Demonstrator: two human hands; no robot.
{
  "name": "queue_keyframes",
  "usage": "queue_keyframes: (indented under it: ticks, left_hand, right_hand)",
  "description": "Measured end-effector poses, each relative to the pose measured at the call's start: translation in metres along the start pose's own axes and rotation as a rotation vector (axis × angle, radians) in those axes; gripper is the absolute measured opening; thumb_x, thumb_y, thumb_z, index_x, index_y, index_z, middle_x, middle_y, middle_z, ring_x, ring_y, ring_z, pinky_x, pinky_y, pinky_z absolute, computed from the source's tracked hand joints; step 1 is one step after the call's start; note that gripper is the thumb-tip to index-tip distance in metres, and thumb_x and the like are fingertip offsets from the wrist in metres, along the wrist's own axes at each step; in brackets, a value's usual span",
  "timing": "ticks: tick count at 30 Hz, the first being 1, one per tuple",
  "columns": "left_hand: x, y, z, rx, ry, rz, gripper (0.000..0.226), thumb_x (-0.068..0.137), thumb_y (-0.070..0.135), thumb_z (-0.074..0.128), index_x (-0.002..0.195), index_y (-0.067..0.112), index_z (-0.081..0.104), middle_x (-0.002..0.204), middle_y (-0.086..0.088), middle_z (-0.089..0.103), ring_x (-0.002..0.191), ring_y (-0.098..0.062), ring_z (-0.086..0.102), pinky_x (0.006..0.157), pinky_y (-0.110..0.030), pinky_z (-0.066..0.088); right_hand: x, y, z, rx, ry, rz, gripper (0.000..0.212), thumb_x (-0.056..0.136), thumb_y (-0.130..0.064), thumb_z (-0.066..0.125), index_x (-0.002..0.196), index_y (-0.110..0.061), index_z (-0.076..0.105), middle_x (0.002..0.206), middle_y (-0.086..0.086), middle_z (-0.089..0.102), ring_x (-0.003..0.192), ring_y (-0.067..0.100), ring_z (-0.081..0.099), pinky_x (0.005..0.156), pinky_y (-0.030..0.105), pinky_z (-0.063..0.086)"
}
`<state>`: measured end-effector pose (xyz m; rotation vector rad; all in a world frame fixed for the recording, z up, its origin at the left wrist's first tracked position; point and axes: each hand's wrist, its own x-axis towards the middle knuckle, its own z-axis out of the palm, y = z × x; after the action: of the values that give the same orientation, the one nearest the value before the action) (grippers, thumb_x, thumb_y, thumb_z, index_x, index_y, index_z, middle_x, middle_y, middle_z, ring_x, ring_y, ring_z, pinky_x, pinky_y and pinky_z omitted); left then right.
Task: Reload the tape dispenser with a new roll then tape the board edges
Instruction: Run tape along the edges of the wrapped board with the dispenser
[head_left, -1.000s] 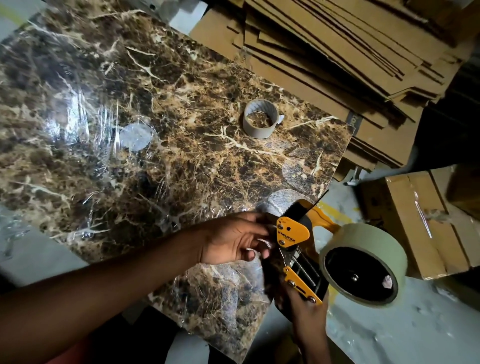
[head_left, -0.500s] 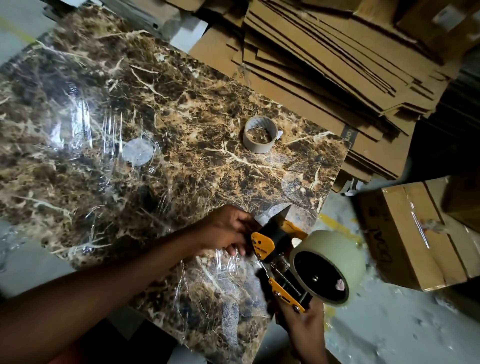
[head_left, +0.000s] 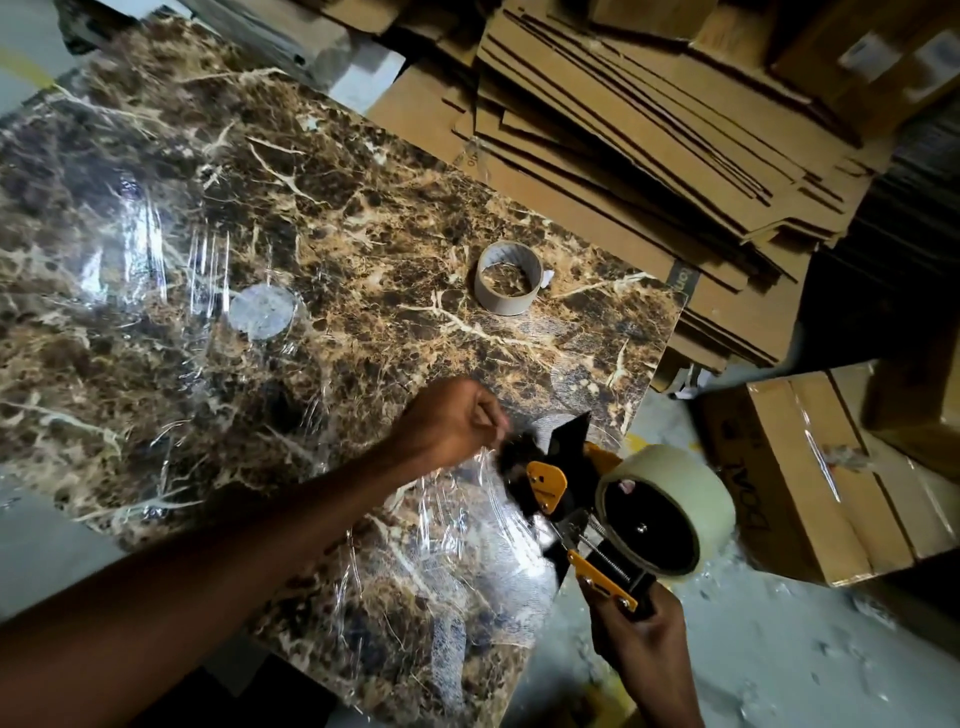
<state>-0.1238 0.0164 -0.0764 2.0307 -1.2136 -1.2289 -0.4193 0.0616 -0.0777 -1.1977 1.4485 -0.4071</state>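
Note:
A brown marble-patterned board (head_left: 322, 249) wrapped in clear film lies across the view. My right hand (head_left: 641, 631) grips the handle of an orange and black tape dispenser (head_left: 566, 493) at the board's right edge. A full roll of clear tape (head_left: 675, 483) sits on its spool. My left hand (head_left: 449, 421) is closed beside the dispenser's front end, over the board; its fingertips are blurred and whether they pinch tape I cannot tell. A nearly used-up tape roll (head_left: 509, 278) lies flat on the board, farther back.
Flattened cardboard sheets (head_left: 649, 130) are stacked behind and to the right of the board. A taped cardboard box (head_left: 810, 478) stands on the grey floor at the right. A round silvery patch (head_left: 262, 312) shows under the film at the board's left.
The dispenser has shifted left and toward the board's edge, tilting so the roll faces me more. My left hand stayed at its front end and lifted slightly.

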Motion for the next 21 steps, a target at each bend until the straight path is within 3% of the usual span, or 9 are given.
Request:
queue_keyframes:
  ticks: [5, 9, 13, 15, 17, 19, 21]
  left_hand:
    - [0.002, 0.008, 0.006, 0.260, 0.046, 0.118, 0.009, 0.092, 0.018, 0.078, 0.097, 0.025, 0.076, 0.096, 0.008, 0.078, 0.080, -0.004, 0.073, 0.073, -0.030, 0.064]
    - [-0.003, 0.018, 0.016, 0.558, 0.089, 0.181, 0.015, 0.103, 0.017, 0.064, 0.116, 0.021, 0.070, 0.101, 0.001, 0.074, 0.084, -0.016, 0.069, 0.074, -0.027, 0.056]
    - [-0.008, 0.025, 0.022, 0.775, 0.097, 0.284, 0.021, 0.107, 0.009, 0.052, 0.121, 0.016, 0.065, 0.097, -0.001, 0.070, 0.077, -0.017, 0.062, 0.077, -0.030, 0.060]
    - [-0.004, 0.027, 0.020, 0.841, 0.132, 0.295, 0.028, 0.104, 0.014, 0.060, 0.131, 0.016, 0.060, 0.113, -0.005, 0.067, 0.077, -0.018, 0.067, 0.071, -0.033, 0.063]
    - [0.004, 0.022, 0.016, 0.867, 0.188, 0.297, 0.053, 0.097, 0.026, 0.072, 0.143, 0.018, 0.049, 0.139, -0.010, 0.051, 0.086, -0.020, 0.069, 0.067, -0.034, 0.063]
    - [0.003, 0.018, 0.016, 0.882, 0.215, 0.352, 0.059, 0.092, 0.026, 0.075, 0.144, 0.018, 0.047, 0.146, -0.010, 0.047, 0.108, -0.026, 0.065, 0.075, -0.038, 0.064]
    - [-0.006, 0.011, 0.024, 0.912, 0.182, 0.523, 0.054, 0.081, 0.014, 0.083, 0.131, 0.015, 0.063, 0.138, -0.010, 0.063, 0.114, -0.028, 0.066, 0.078, -0.041, 0.064]
  right_hand:
    - [0.003, 0.004, -0.013, -0.088, -0.026, -0.016, 0.023, 0.086, -0.006, 0.076, 0.068, 0.001, 0.064, 0.044, 0.022, 0.053, 0.039, 0.020, 0.046, 0.047, 0.027, 0.037]
    - [0.009, 0.006, -0.016, -0.055, -0.053, 0.006, 0.013, 0.086, -0.008, 0.075, 0.076, -0.003, 0.069, 0.044, 0.015, 0.052, 0.042, 0.022, 0.044, 0.053, 0.032, 0.036]
    - [0.011, 0.011, -0.018, -0.082, -0.060, 0.009, 0.019, 0.087, -0.011, 0.076, 0.073, -0.002, 0.065, 0.045, 0.012, 0.053, 0.043, 0.020, 0.045, 0.053, 0.033, 0.038]
    - [0.011, 0.011, -0.017, -0.098, -0.068, 0.002, 0.022, 0.088, -0.009, 0.075, 0.070, -0.002, 0.063, 0.045, 0.013, 0.053, 0.043, 0.019, 0.046, 0.051, 0.032, 0.038]
    - [0.011, 0.011, -0.015, -0.089, -0.069, 0.007, 0.018, 0.088, -0.004, 0.073, 0.072, -0.003, 0.065, 0.045, 0.013, 0.053, 0.042, 0.020, 0.045, 0.051, 0.032, 0.038]
    - [0.012, 0.013, -0.013, -0.068, -0.065, 0.027, 0.012, 0.089, -0.003, 0.071, 0.077, -0.003, 0.066, 0.046, 0.013, 0.053, 0.043, 0.020, 0.045, 0.051, 0.032, 0.036]
    - [0.014, 0.017, -0.013, -0.064, -0.059, 0.045, 0.011, 0.088, -0.005, 0.072, 0.079, -0.001, 0.066, 0.046, 0.013, 0.053, 0.043, 0.020, 0.044, 0.051, 0.032, 0.036]
